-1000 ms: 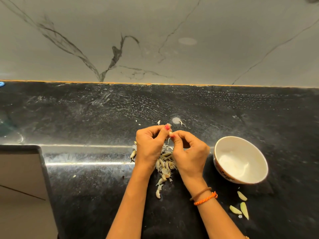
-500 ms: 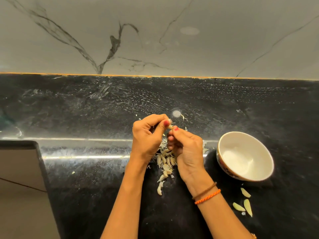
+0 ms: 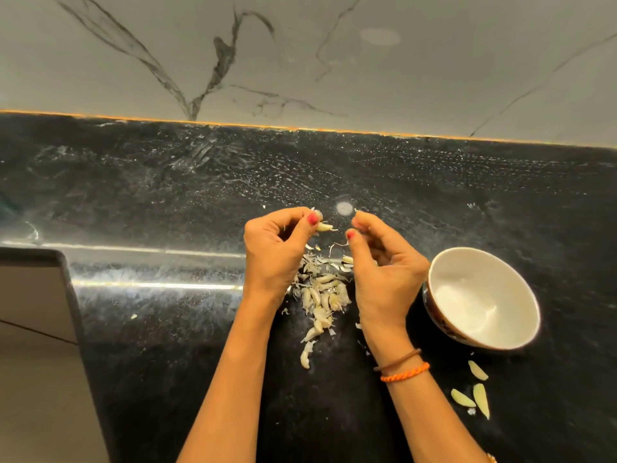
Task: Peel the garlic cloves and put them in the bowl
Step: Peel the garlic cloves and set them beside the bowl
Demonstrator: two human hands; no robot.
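My left hand (image 3: 275,252) pinches a pale garlic clove (image 3: 324,227) between thumb and fingertips above the counter. My right hand (image 3: 384,272) has pulled away to the right, its thumb and forefinger pinched together on a thin scrap of skin (image 3: 356,211). Below and between the hands lies a pile of garlic cloves and papery skins (image 3: 320,295) on the black counter. A white bowl (image 3: 521,295) with a patterned outside stands to the right of my right hand, and it looks empty. Three peeled cloves (image 3: 474,392) lie on the counter in front of the bowl.
The black stone counter (image 3: 167,195) runs back to a grey marble wall (image 3: 300,55). At the left the counter edge drops beside a grey panel (image 3: 33,312). Small skin flakes are scattered around the pile.
My hands, joined over the clove before, have separated: the right hand drew off to the right with a bit of skin, the left keeps the clove.
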